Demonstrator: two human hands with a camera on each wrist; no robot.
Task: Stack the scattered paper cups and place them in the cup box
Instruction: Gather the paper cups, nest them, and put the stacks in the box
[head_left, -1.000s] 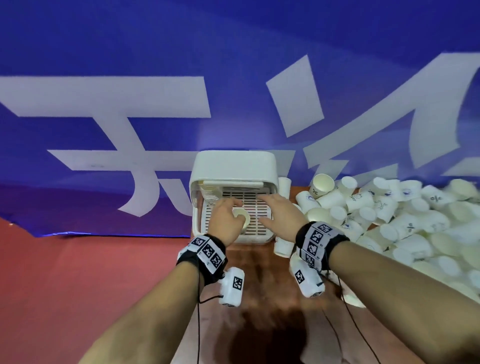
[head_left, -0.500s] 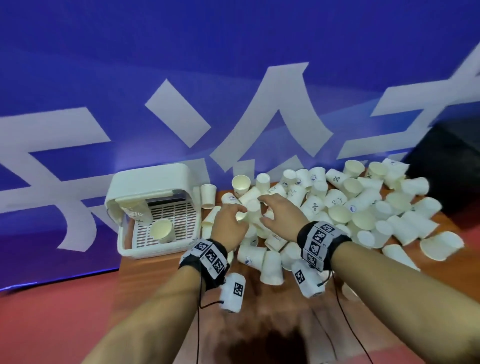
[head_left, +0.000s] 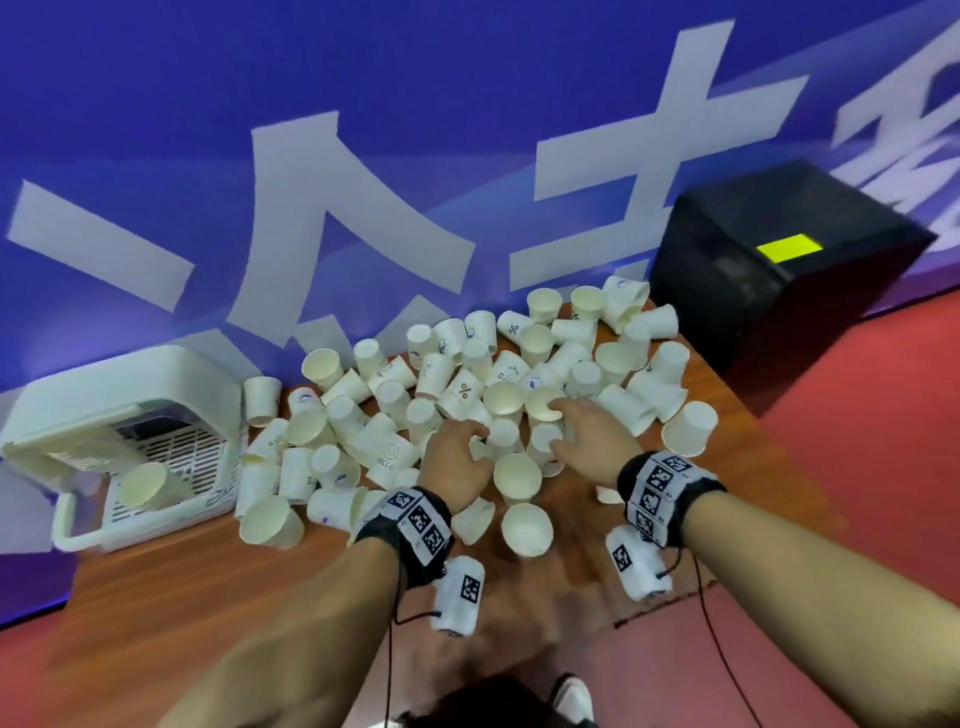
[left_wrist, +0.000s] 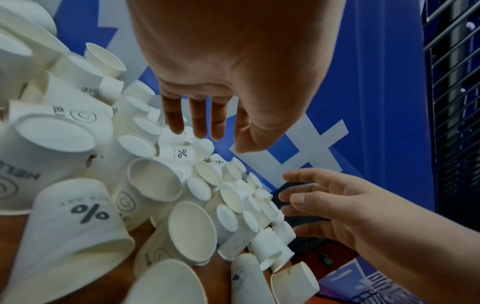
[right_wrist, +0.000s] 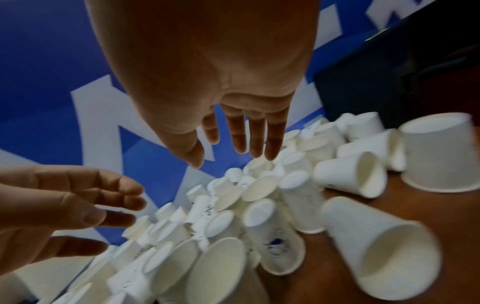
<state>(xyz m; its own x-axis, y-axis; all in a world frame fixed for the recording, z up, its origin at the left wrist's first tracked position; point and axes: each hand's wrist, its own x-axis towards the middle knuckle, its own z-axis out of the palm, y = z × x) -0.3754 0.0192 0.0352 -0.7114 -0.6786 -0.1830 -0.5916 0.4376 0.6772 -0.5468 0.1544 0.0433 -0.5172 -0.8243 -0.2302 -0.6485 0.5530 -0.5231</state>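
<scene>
The paper cups (head_left: 467, 395) lie heaped across the wooden surface (head_left: 208, 597), white, some printed, mostly tipped over. The cup box (head_left: 124, 431), in front of me a second ago, now sits at nine o'clock with one stack inside. My left hand (head_left: 457, 457) and right hand (head_left: 592, 441) hover over the pile, each grip spread and empty, ready for another stack.

Matt white paper cups (head_left: 462, 395) — smooth brown wood-look table (head_left: 182, 587) — glossy plastic cup box (head_left: 156, 395).
</scene>
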